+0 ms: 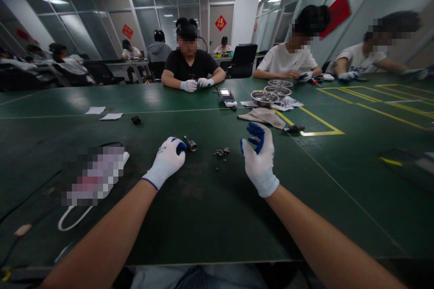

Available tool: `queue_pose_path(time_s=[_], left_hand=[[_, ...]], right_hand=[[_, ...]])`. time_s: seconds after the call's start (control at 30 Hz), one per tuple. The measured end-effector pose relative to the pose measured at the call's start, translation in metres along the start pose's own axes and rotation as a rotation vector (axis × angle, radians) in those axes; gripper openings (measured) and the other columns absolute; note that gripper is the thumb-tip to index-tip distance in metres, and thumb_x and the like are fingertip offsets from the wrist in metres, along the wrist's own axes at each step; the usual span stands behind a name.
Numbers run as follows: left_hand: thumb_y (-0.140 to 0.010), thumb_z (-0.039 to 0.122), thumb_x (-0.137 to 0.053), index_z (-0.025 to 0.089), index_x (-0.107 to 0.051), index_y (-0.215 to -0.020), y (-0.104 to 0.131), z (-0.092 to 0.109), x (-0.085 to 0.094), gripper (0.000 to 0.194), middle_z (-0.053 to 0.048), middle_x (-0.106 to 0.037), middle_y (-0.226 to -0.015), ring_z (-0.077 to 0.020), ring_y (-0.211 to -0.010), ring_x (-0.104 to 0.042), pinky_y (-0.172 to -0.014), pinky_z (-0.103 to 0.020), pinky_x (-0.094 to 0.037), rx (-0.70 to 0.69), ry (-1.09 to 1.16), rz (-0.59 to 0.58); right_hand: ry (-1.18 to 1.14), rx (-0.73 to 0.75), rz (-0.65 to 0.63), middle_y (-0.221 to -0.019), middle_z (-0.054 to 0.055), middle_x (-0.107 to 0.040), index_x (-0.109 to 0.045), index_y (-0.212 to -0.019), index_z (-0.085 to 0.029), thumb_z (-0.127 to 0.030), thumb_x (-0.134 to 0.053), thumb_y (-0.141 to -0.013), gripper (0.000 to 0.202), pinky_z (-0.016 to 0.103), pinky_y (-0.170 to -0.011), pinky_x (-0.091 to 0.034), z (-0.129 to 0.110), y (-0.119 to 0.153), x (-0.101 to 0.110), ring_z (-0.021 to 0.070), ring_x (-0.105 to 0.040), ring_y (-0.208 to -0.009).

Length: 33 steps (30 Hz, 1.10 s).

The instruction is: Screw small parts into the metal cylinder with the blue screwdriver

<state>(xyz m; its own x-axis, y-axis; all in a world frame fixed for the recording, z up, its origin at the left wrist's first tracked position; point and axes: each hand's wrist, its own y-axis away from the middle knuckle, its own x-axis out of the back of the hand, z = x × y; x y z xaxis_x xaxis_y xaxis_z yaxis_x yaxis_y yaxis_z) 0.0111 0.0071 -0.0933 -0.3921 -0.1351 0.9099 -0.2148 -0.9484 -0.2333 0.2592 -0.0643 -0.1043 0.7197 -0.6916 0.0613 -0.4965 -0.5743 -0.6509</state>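
Observation:
My left hand (170, 157), in a white glove with blue fingertips, rests on the green table and is closed round a small dark metal part (191, 145) with a thin pin, its round end showing beyond the fingers. My right hand (259, 156), gloved alike, hovers over the table with thumb and fingers apart and nothing between them. Between the hands lies a small pile of metal nuts (222, 151), nearer my right hand, with a loose one in front of it.
Steel bowls (265, 98), a beige cloth (262, 117) and a dark-handled tool (294, 128) lie beyond my right hand. A blurred-out device (96, 174) with a cable is at left. A person (191, 63) sits opposite, others at right. A black piece (136, 120) lies back left.

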Motion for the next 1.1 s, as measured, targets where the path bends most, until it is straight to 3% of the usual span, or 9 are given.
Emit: queue_pose_path(time_s=[0.17,0.5,0.73,0.93,1.0,1.1], left_hand=[[-0.09,0.024,-0.059,0.02,-0.074,-0.118,-0.002,-0.002,-0.004,0.032,-0.012,-0.068,-0.136,-0.0328,-0.13,-0.061,-0.117,-0.05,-0.046,-0.129,-0.009,-0.05],[-0.092,0.02,-0.054,0.022,-0.068,-0.135,-0.008,0.007,-0.004,0.045,-0.009,-0.057,-0.155,-0.031,-0.145,-0.05,-0.124,-0.052,-0.036,-0.216,0.021,-0.132],[-0.094,0.025,-0.053,0.019,-0.068,-0.136,-0.009,0.003,-0.007,0.046,-0.012,-0.054,-0.157,-0.0305,-0.147,-0.048,-0.124,-0.05,-0.035,-0.2,0.006,-0.153],[-0.095,0.027,-0.05,0.017,-0.067,-0.137,-0.009,0.001,-0.009,0.046,-0.013,-0.057,-0.153,-0.0292,-0.144,-0.051,-0.124,-0.047,-0.035,-0.223,0.008,-0.137],[-0.094,0.027,-0.051,0.017,-0.067,-0.137,-0.009,0.001,-0.009,0.047,-0.013,-0.058,-0.152,-0.0292,-0.144,-0.052,-0.124,-0.047,-0.036,-0.224,0.003,-0.136],[-0.095,0.027,-0.051,0.016,-0.067,-0.137,-0.009,0.002,-0.01,0.046,-0.014,-0.059,-0.151,-0.0296,-0.143,-0.053,-0.123,-0.048,-0.037,-0.218,-0.005,-0.138]], right_hand=[[0.03,0.01,-0.005,-0.12,0.013,-0.069,-0.06,-0.123,-0.022,-0.031,-0.064,-0.086,0.038,0.053,-0.095,-0.055,-0.004,0.001,0.0,0.0292,-0.066,-0.109],[0.021,0.028,-0.073,-0.122,0.013,-0.066,-0.057,-0.125,-0.023,-0.029,-0.061,-0.089,0.038,0.054,-0.099,-0.054,-0.004,0.008,-0.007,0.0293,-0.064,-0.114],[0.03,-0.019,-0.02,-0.116,0.012,-0.067,-0.058,-0.12,-0.021,-0.031,-0.059,-0.09,0.032,0.051,-0.096,-0.055,0.001,0.008,-0.007,0.0273,-0.066,-0.107],[0.071,-0.12,0.157,-0.114,0.012,-0.064,-0.056,-0.12,-0.022,-0.032,-0.055,-0.089,0.032,0.053,-0.1,-0.052,0.035,-0.003,-0.01,0.0274,-0.063,-0.105],[0.197,-0.215,0.233,-0.115,0.014,-0.062,-0.055,-0.121,-0.019,-0.033,-0.054,-0.087,0.037,0.056,-0.103,-0.049,0.053,-0.019,-0.001,0.0312,-0.061,-0.108],[0.493,-0.368,0.327,-0.124,0.021,-0.056,-0.051,-0.128,-0.017,-0.032,-0.057,-0.082,0.049,0.064,-0.107,-0.04,0.083,-0.053,0.029,0.041,-0.052,-0.123]])
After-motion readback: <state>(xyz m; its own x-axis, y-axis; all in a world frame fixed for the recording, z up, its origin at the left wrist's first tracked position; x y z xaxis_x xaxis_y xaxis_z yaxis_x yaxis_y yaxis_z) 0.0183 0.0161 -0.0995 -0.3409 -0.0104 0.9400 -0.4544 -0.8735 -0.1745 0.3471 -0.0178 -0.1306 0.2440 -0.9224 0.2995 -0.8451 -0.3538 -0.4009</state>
